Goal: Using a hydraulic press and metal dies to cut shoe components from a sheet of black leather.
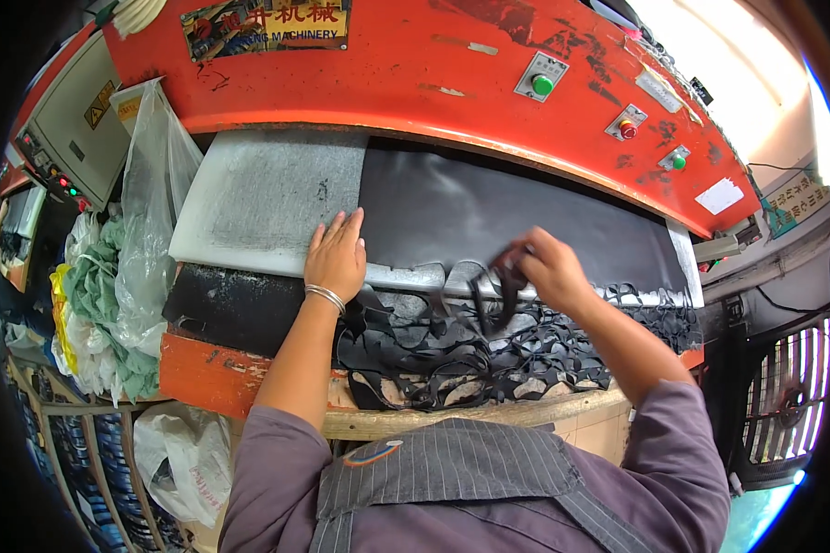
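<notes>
My left hand [337,256] lies flat with fingers stretched out, on the pale worn board [249,198] by the left edge of a smooth black sheet [516,212]. The sheet looks like leather or a synthetic, and its near edge is scalloped with cut-outs. Over that near edge, my right hand [549,267] is closed around a dark looped piece [498,300]. Motion blurs this piece, so I cannot tell whether it is a scrap strip or a tool. Below both hands, a tangle of black offcut strips [452,355] hangs over the front of the machine bed.
A large orange press [387,74] spans the far side, with a green button [542,86] and a red knob [628,129]. Clear plastic bags [152,212] hang at the left beside a grey control box [76,120]. A fan [788,396] stands at the right.
</notes>
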`<action>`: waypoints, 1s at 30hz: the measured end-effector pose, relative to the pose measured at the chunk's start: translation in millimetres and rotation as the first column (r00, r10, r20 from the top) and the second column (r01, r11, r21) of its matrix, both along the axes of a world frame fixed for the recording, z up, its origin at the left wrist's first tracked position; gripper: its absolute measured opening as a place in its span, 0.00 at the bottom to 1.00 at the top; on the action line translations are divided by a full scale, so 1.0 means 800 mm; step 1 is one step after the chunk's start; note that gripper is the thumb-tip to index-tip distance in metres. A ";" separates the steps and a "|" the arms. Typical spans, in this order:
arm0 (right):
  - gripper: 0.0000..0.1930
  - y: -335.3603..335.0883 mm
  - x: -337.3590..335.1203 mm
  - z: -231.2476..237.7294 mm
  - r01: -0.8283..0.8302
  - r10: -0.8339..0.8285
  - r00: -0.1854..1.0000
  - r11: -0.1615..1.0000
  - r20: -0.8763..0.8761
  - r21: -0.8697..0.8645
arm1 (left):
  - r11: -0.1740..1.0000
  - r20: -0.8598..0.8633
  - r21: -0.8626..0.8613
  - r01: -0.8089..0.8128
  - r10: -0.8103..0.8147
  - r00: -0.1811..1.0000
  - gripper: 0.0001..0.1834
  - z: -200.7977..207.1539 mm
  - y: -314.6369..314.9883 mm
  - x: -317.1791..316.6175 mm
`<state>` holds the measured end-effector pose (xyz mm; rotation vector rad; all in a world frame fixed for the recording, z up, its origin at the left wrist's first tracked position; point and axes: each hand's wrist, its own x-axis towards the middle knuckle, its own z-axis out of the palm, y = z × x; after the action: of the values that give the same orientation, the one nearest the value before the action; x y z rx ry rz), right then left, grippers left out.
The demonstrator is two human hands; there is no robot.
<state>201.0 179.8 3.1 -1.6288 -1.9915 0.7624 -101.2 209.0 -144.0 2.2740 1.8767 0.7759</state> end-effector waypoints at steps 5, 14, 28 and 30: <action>0.08 0.090 -0.078 -0.083 0.308 -0.482 0.801 0.840 -0.355 -0.446 | 0.999 0.157 -0.035 0.001 0.005 0.988 0.35 -0.009 -0.001 0.003; 0.15 0.116 -0.099 -0.113 0.306 -0.386 0.910 0.871 -0.150 -0.384 | 1.000 0.165 -0.006 -0.008 0.009 0.986 0.37 -0.011 0.007 0.001; 0.40 0.043 -0.095 -0.146 -0.137 0.052 0.968 0.930 0.245 0.342 | 0.995 0.165 -0.095 0.012 0.004 0.986 0.35 0.002 0.005 -0.003; 0.38 0.044 -0.098 -0.145 -0.155 0.041 0.960 0.901 0.275 0.405 | 0.997 0.158 -0.075 0.001 0.011 0.987 0.35 0.003 0.005 -0.006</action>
<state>122.4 214.8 -112.6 -1.4285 -2.2400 0.1225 -105.7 213.2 -141.2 2.0978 1.8098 0.8445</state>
